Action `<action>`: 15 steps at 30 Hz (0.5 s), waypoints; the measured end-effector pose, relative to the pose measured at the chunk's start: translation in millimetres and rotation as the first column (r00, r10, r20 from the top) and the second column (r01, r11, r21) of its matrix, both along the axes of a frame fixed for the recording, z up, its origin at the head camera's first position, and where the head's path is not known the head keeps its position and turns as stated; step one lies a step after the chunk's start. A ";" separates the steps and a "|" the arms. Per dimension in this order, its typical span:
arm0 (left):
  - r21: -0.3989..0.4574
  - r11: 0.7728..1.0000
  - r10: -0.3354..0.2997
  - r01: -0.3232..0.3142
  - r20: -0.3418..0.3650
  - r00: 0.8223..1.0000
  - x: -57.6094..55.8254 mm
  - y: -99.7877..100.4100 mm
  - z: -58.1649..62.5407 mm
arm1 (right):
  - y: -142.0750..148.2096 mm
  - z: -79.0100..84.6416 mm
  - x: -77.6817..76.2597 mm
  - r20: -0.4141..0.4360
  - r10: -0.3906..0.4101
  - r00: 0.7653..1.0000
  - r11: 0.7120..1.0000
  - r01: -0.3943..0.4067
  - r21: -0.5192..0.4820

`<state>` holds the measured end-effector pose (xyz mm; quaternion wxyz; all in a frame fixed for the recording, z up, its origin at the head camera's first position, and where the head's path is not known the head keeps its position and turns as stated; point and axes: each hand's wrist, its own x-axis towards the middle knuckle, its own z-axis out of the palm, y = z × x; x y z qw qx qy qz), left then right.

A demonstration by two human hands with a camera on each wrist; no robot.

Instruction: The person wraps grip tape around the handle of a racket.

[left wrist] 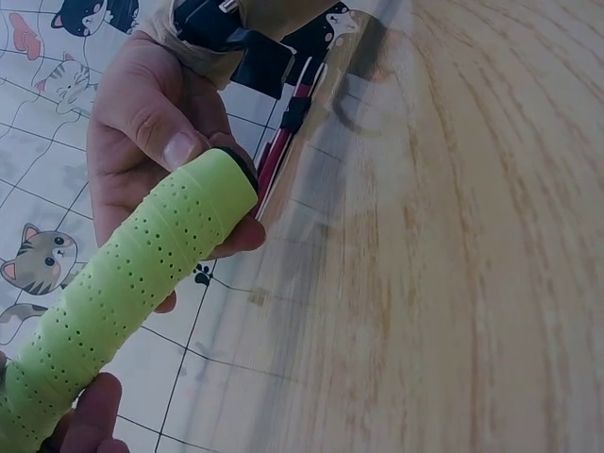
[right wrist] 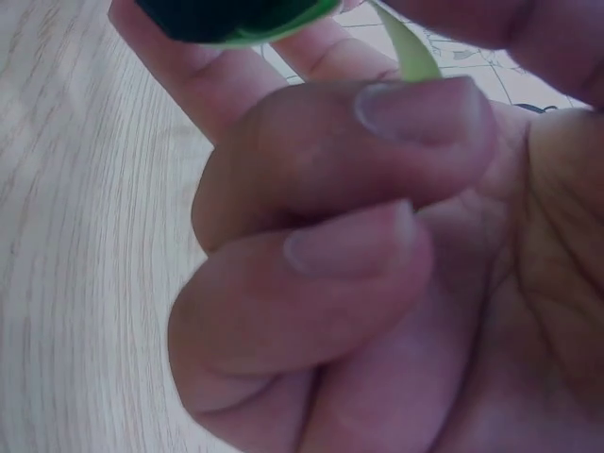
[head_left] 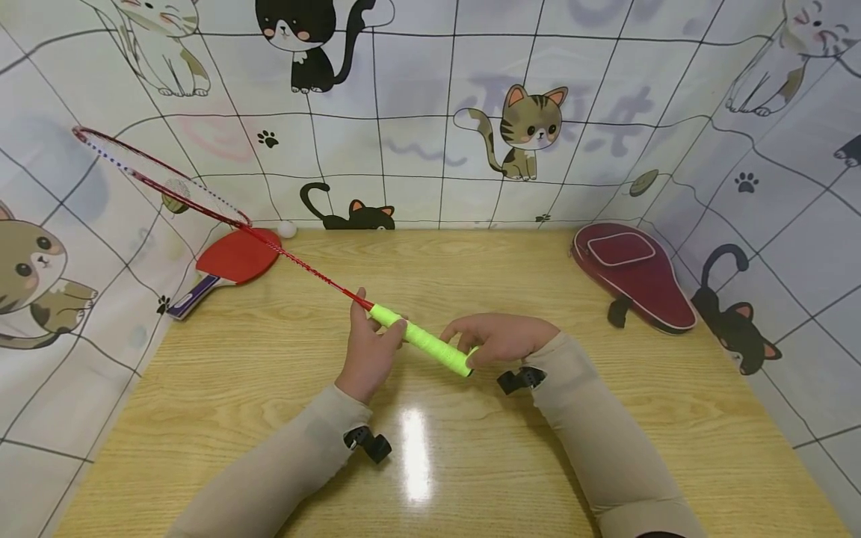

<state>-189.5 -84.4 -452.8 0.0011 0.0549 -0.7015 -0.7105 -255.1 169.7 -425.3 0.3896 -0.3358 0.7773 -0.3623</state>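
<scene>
A red badminton racket (head_left: pixel 312 273) slants across the head view, its head up at the left and its handle low at centre. Perforated lime-green grip tape (left wrist: pixel 127 274) wraps the handle. My left hand (head_left: pixel 368 351) holds the handle near the shaft, thumb along the top. Around the butt end is my right hand (head_left: pixel 501 338), its thumb at the handle's edge. A short loose strip of the tape (right wrist: pixel 408 45) runs into the curled fingers of the right hand in the right wrist view. The dark butt cap (right wrist: pixel 236 17) shows just above them.
On the wooden table (head_left: pixel 417 261), a red table tennis bat (head_left: pixel 238 255) lies at the back left beside a white ball (head_left: pixel 287 229). A dark red bat case (head_left: pixel 632 273) lies at the back right. Cat-print sheeting (head_left: pixel 417 149) encloses the table's back and sides.
</scene>
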 end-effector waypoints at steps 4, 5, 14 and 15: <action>0.003 1.000 -0.005 0.005 0.016 1.000 0.6 -1.3 0.6 | -1.4 -0.9 0.1 0.013 -0.006 1.000 1.000 0.006 -0.004; 0.002 1.000 -0.007 0.007 0.019 1.000 0.5 -1.7 0.7 | -1.4 -1.6 -0.3 0.014 -0.007 1.000 1.000 0.007 -0.003; 0.012 1.000 -0.003 0.002 0.021 1.000 -0.4 -2.8 0.9 | -0.7 -0.1 -0.1 -0.045 -0.002 0.999 1.000 0.003 0.027; 0.013 1.000 0.000 0.000 0.021 1.000 -0.4 -2.9 1.0 | -0.8 -0.2 -0.1 -0.042 -0.004 0.999 1.000 0.005 0.023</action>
